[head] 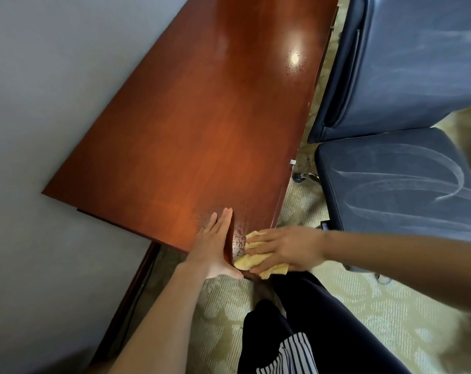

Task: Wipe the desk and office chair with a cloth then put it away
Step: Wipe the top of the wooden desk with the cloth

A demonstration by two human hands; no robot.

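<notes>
Right hand (285, 251), fingers flat, presses crumpled yellow cloth (251, 261) onto glossy red-brown wooden counter (191, 125) corner; I read left hand (215, 244), released and flat, as bracing.

— Where does the desk (202, 117) sit?
— Centre frame, the wall (40, 103) to its left, the office chair (404, 130) to its right.
— And the cloth (251, 261)?
— On the desk's lower corner, under the right hand (285, 251); the left hand (215, 244) lies just left of it.
</notes>
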